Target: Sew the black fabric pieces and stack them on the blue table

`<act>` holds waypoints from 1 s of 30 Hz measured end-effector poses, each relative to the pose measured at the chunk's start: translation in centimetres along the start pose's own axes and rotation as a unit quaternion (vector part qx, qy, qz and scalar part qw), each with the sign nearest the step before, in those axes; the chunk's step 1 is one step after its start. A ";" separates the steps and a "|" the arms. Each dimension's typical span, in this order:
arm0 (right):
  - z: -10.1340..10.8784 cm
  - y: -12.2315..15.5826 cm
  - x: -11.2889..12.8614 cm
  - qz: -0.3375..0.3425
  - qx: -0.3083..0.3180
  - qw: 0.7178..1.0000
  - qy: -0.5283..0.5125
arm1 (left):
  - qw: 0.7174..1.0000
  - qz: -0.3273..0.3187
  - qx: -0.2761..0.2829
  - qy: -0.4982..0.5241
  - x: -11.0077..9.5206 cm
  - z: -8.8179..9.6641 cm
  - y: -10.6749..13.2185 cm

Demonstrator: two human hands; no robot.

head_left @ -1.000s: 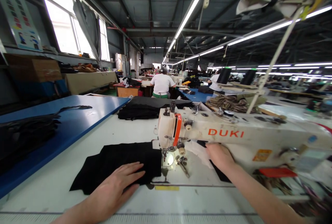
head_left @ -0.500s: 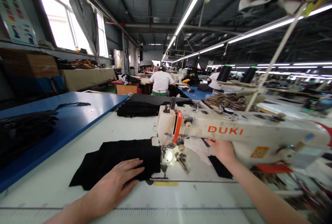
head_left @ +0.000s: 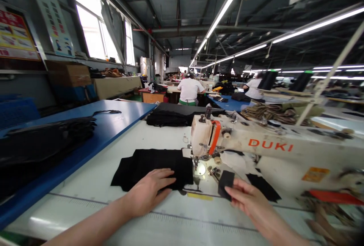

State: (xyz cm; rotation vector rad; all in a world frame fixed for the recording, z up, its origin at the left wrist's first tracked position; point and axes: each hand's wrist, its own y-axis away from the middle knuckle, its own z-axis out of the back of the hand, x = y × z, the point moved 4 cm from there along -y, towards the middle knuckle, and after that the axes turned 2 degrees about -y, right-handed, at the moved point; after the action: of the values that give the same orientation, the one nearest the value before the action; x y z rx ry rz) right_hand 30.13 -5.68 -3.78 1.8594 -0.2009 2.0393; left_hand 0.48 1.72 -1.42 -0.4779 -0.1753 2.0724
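My left hand (head_left: 152,191) lies with outstretched fingers on the front right part of a black fabric panel (head_left: 153,164), which rests flat left of the needle. Between thumb and fingers, my right hand (head_left: 248,198) pinches a small black fabric piece (head_left: 226,184), held up in front of the machine bed. The sewing machine (head_left: 236,136), white with orange lettering, stands just behind, its needle area at the panel's right edge. Under the arm lie white pieces (head_left: 237,161) and another black fabric piece (head_left: 264,187), right of the small one.
A ruler strip (head_left: 199,219) runs along the table's front. To the left is a blue table (head_left: 127,111) with a dark fabric pile (head_left: 48,136). Black fabric (head_left: 170,117) is stacked behind the panel. A person in a white shirt (head_left: 190,88) sits farther ahead.
My right hand has come out from under the machine arm toward me, bringing the small black piece. My left hand stays on the panel. The view has turned left.
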 end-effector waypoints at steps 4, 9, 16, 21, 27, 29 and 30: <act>-3.8 1.4 -0.7 -0.019 0.081 0.997 0.007 | 1.000 0.002 0.004 -0.006 -0.1 0.1 0.1; -6.0 1.0 -0.4 0.019 0.125 0.991 0.042 | 1.000 -0.003 -0.007 0.000 -0.1 0.1 0.2; -6.3 1.4 0.7 0.058 0.126 0.972 0.189 | 1.000 -0.008 -0.013 -0.003 0.0 -0.1 0.4; -4.6 2.4 3.1 0.248 0.103 0.837 0.476 | 0.999 -0.022 -0.030 -0.002 -0.3 0.0 0.5; -5.3 3.7 2.9 0.429 0.189 0.705 0.533 | 0.998 -0.048 -0.047 -0.009 -0.5 -0.1 0.6; -5.9 3.8 2.4 0.424 0.207 0.697 0.540 | 0.997 -0.053 -0.047 -0.015 -0.5 -0.1 0.6; -6.2 3.9 2.3 0.419 0.209 0.699 0.541 | 0.997 -0.056 -0.042 -0.020 -0.6 -0.1 0.6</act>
State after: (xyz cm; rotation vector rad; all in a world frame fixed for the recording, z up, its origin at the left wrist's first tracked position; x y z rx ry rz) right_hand 22.85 -6.69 -1.75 0.3016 -0.2834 3.6707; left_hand 0.31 0.94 -1.52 -0.4680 -0.3071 1.9713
